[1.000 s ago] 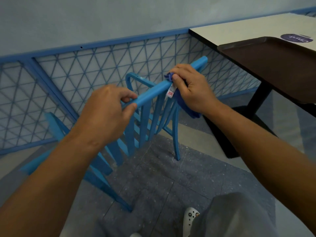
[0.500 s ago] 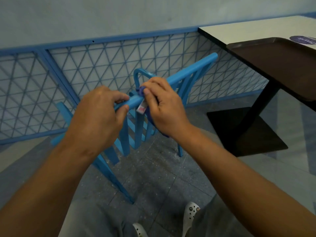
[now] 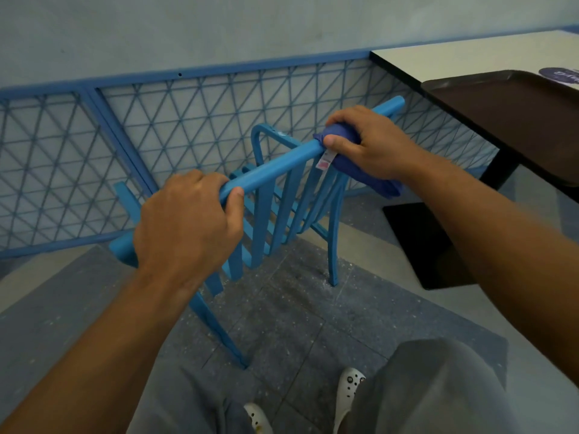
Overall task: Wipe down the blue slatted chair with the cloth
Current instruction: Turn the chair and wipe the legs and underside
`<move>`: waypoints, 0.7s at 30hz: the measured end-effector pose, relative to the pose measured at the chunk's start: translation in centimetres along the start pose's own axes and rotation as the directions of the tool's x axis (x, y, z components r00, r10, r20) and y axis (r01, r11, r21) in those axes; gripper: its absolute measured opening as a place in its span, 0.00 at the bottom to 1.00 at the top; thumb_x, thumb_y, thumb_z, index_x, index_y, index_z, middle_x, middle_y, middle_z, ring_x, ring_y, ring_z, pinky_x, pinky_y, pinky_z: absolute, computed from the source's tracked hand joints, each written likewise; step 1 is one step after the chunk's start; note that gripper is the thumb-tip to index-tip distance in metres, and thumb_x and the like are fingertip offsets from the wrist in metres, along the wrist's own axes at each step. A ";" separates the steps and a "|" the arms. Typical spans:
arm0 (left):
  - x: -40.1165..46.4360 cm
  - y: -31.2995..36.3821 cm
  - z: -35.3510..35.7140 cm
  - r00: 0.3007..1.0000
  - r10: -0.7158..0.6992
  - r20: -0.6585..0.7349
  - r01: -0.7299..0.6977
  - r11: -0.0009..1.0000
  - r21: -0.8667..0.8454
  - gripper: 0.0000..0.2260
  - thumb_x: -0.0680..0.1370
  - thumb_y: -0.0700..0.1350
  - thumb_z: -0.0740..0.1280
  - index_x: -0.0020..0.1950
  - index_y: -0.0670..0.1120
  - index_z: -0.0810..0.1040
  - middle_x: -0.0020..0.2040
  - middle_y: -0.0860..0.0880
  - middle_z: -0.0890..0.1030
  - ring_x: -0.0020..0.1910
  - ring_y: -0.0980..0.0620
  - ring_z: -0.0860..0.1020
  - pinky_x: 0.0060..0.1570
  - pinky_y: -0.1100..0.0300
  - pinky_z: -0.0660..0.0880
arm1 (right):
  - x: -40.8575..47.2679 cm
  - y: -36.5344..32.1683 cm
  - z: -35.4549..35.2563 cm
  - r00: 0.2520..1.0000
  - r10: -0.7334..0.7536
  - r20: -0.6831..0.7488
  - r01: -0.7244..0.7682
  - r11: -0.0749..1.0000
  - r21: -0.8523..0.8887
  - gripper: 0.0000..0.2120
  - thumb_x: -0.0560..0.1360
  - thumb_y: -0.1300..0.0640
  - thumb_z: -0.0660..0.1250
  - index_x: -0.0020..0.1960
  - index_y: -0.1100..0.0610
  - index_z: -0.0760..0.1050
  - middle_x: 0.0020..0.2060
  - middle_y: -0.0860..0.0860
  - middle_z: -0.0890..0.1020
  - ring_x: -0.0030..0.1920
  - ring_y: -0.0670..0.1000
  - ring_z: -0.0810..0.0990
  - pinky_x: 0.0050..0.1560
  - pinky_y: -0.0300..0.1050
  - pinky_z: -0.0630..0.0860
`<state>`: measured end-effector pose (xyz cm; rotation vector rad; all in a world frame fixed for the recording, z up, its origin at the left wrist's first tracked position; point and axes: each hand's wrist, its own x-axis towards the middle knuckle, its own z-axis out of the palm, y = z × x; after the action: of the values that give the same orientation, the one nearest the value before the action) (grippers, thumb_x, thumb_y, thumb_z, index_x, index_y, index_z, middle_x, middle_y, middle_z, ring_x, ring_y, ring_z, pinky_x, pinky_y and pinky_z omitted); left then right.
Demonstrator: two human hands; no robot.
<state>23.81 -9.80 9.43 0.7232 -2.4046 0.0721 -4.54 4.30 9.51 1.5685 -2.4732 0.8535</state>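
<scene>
Wiping top rail (image 3: 275, 170) of chair (image 3: 266, 220): right hand (image 3: 369, 145) fingers curled, clamping cloth (image 3: 379, 183) around rail; left hand (image 3: 188, 223) gripping rail, steadying. Next, judged: slats

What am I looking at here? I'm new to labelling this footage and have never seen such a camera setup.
There is no machine: a camera worn on a person's head looks forward and down at their two bare hands. The left hand grips the top rail of a blue slatted chair to steady it. The right hand holds a dark blue cloth wrapped over that rail, a small tag hanging from it. To the right stands a table bearing a dark tray. Below, their white shoes show.
</scene>
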 end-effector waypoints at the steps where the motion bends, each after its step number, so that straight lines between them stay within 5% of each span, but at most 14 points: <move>1: 0.0 0.0 0.0 1.000 0.003 -0.009 -0.003 1.000 0.005 0.15 0.82 0.55 0.61 0.52 0.47 0.81 0.39 0.51 0.76 0.39 0.52 0.71 0.36 0.55 0.65 | 0.3 -0.1 -0.1 1.000 -0.002 0.027 0.002 1.000 -0.015 0.18 0.81 0.39 0.63 0.63 0.49 0.75 0.56 0.49 0.78 0.55 0.49 0.75 0.57 0.45 0.70; 11: 0.3 -1.3 0.5 0.997 0.055 -0.058 -0.056 0.998 -0.015 0.14 0.81 0.55 0.65 0.54 0.46 0.83 0.41 0.50 0.81 0.43 0.50 0.75 0.40 0.55 0.69 | 0.8 -0.9 -0.5 0.996 0.010 0.091 -0.006 0.999 -0.045 0.16 0.79 0.36 0.63 0.55 0.47 0.71 0.50 0.49 0.76 0.49 0.50 0.75 0.45 0.44 0.66; 21: 3.6 -4.9 2.1 0.995 0.079 -0.054 -0.085 0.990 -0.111 0.14 0.79 0.58 0.66 0.51 0.48 0.83 0.40 0.53 0.77 0.43 0.54 0.69 0.41 0.54 0.68 | -0.4 -2.2 1.1 0.992 0.124 -0.039 -0.125 0.991 -0.041 0.23 0.77 0.30 0.60 0.57 0.49 0.71 0.53 0.49 0.75 0.51 0.54 0.74 0.52 0.53 0.71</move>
<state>22.82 -16.13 9.25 0.5638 -2.3693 -0.0131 -2.26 3.39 9.30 1.3843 -2.5681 0.8304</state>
